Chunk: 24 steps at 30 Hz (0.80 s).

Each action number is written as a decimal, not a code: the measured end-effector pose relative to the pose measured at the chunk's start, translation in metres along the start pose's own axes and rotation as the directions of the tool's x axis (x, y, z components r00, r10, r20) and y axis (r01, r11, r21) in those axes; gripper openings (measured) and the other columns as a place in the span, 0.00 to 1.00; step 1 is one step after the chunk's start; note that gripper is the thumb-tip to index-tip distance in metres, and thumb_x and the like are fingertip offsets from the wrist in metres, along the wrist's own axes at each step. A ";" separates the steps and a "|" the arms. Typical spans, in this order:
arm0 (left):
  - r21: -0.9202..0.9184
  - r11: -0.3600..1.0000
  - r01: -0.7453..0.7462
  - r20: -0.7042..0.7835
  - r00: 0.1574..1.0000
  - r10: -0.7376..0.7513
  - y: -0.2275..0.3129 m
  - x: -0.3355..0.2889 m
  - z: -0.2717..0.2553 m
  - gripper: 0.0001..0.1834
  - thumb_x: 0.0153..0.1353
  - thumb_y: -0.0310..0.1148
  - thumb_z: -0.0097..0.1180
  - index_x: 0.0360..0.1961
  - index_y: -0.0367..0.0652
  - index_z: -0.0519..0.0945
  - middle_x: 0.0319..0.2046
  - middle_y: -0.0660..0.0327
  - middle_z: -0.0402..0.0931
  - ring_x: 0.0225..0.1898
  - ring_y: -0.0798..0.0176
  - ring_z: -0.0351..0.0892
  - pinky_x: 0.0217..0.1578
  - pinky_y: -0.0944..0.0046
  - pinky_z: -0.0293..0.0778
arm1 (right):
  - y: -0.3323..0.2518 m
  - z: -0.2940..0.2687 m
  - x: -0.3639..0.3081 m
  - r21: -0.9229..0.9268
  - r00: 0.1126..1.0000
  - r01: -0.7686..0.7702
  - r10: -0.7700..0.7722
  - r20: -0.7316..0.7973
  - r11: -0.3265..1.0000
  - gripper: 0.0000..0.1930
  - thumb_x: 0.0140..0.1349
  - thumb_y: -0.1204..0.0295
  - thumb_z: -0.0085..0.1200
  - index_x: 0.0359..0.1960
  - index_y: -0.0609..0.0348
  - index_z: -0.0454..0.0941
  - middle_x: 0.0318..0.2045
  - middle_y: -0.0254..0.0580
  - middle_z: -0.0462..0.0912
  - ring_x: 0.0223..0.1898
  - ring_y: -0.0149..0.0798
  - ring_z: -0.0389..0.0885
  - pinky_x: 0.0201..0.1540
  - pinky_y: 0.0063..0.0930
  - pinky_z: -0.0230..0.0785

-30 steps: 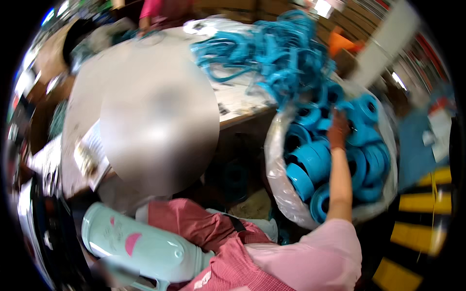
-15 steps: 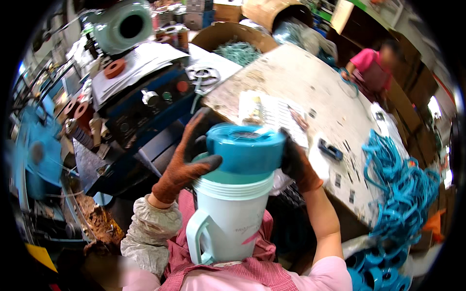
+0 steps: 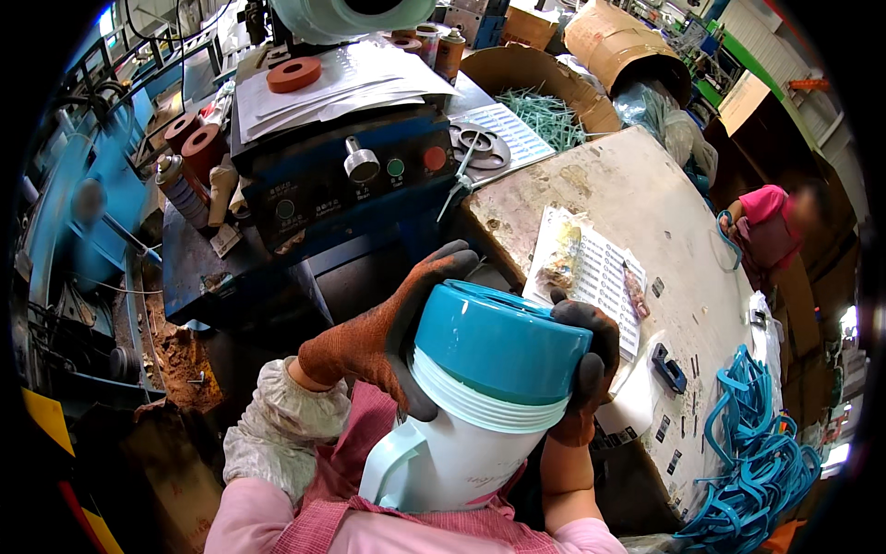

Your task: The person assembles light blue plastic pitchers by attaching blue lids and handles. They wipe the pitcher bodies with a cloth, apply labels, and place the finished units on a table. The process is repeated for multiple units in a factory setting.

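Head view: Brown-and-black-gloved left hand (image 3: 395,325) and right hand (image 3: 592,362) grip a glossy teal plastic collar (image 3: 494,343) at nine and three o'clock, atop a pale, handled plastic jug (image 3: 466,462) toward six o'clock; placement looks done, full seating perhaps remaining, ribbed white neck (image 3: 484,404) exposed.

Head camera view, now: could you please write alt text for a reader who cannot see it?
A person's gloved left hand and right hand hold the teal collar atop a pale handled jug. Ahead stand a dark-blue control box and a worktable, with teal strips piled at its right edge.
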<state>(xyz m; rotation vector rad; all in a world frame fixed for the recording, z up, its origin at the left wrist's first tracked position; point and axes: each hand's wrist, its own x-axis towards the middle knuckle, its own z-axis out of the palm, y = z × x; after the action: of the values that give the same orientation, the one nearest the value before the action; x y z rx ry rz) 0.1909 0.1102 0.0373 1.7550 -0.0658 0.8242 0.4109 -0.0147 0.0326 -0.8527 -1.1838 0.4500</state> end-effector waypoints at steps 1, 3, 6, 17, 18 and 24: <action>0.038 0.999 -0.001 0.026 1.000 0.000 0.002 0.000 0.000 0.76 0.18 0.59 0.77 0.69 0.42 0.48 0.68 0.46 0.43 0.70 0.47 0.42 0.66 0.48 0.47 | -0.001 -0.001 0.000 0.006 0.999 0.040 -0.040 0.020 0.999 0.24 0.60 0.52 0.51 0.49 0.57 0.71 0.42 0.47 0.77 0.47 0.46 0.75 0.61 0.51 0.60; 0.110 0.994 -0.005 0.083 0.997 -0.004 0.012 0.002 0.003 0.75 0.17 0.58 0.78 0.68 0.42 0.50 0.68 0.46 0.43 0.70 0.46 0.45 0.66 0.47 0.49 | -0.003 -0.005 -0.004 0.018 0.991 0.120 -0.121 0.056 0.993 0.24 0.60 0.51 0.51 0.48 0.57 0.71 0.41 0.48 0.77 0.47 0.46 0.75 0.61 0.52 0.59; 0.070 0.998 0.009 0.032 0.999 -0.011 0.011 0.003 0.004 0.72 0.17 0.56 0.79 0.67 0.44 0.53 0.67 0.47 0.44 0.69 0.46 0.47 0.65 0.47 0.51 | 0.002 -0.006 0.004 -0.040 0.991 0.115 -0.112 0.069 0.993 0.26 0.59 0.47 0.50 0.47 0.57 0.71 0.40 0.48 0.77 0.46 0.46 0.74 0.59 0.54 0.61; 0.268 0.952 -0.151 0.015 0.988 0.153 0.048 -0.008 0.024 0.47 0.38 0.53 0.72 0.57 0.39 0.70 0.54 0.48 0.68 0.59 0.44 0.65 0.62 0.40 0.53 | -0.033 -0.011 -0.016 -0.191 0.957 0.282 -0.263 0.119 0.940 0.32 0.59 0.37 0.44 0.47 0.55 0.71 0.39 0.47 0.77 0.45 0.49 0.75 0.61 0.54 0.60; 0.373 0.911 -0.175 0.058 0.985 0.165 0.062 0.005 0.028 0.45 0.40 0.54 0.70 0.57 0.40 0.70 0.54 0.46 0.69 0.57 0.45 0.68 0.61 0.37 0.55 | -0.050 0.000 -0.020 -0.174 0.978 0.196 -0.206 -0.041 0.965 0.27 0.62 0.44 0.43 0.50 0.54 0.68 0.40 0.47 0.75 0.47 0.48 0.73 0.63 0.54 0.58; 0.782 0.622 -0.035 0.100 0.992 -0.071 0.125 0.023 0.053 0.42 0.37 0.55 0.70 0.52 0.41 0.75 0.52 0.49 0.73 0.56 0.46 0.72 0.59 0.41 0.61 | -0.069 -0.019 -0.009 -0.366 0.922 0.333 -0.219 0.319 0.869 0.40 0.43 0.50 0.66 0.55 0.58 0.65 0.48 0.50 0.71 0.54 0.52 0.70 0.63 0.55 0.57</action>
<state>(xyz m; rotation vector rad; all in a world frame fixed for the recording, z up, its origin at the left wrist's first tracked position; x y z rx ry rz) 0.1796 0.0273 0.1467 2.6417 0.2830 0.7780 0.4169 -0.0699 0.0784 -0.9814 -1.6670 0.0696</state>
